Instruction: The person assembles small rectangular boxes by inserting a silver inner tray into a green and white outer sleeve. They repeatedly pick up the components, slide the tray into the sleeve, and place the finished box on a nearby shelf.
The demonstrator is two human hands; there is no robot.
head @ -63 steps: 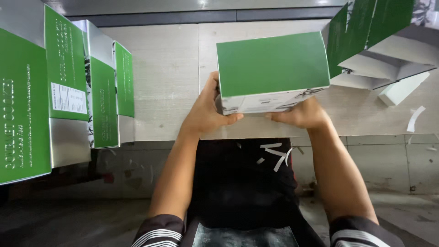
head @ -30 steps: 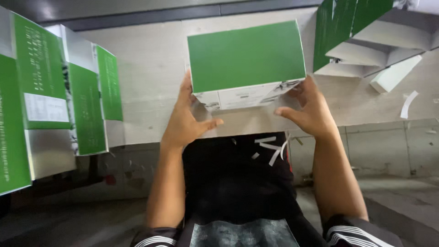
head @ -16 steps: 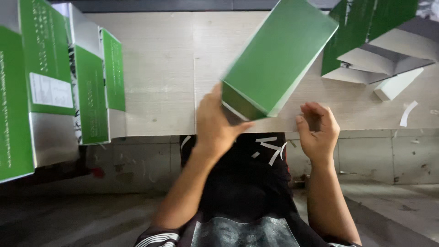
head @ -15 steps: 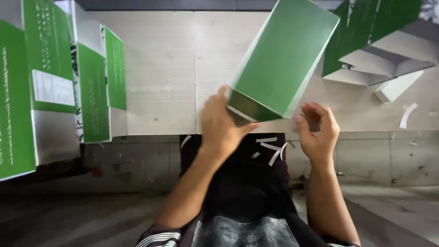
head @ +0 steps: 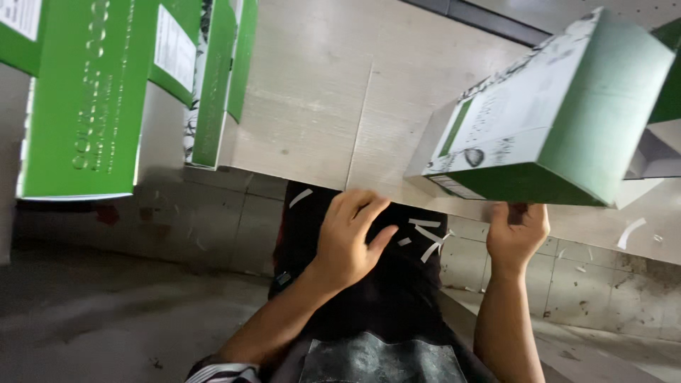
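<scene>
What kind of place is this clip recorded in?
Probably a packing or box-assembly workstation: a green and white carton rests on a pale worktable, more green cartons stand at its left end, and peeled paper strips litter it.

The person wears a short-sleeved top whose sleeve cuff (head: 223, 372), visible at the elbow of the left arm, carries narrow dark and white stripes; both forearms are bare from that cuff to the left hand (head: 347, 241) and to the right hand (head: 516, 234). The black fabric garment (head: 369, 284) covering the torso lies between the two forearms. Below it, nearer the striped cuff's level, a grey mottled printed panel (head: 383, 358) spans the front, and several short white strips (head: 425, 237) cling to the black fabric above that panel.
</scene>
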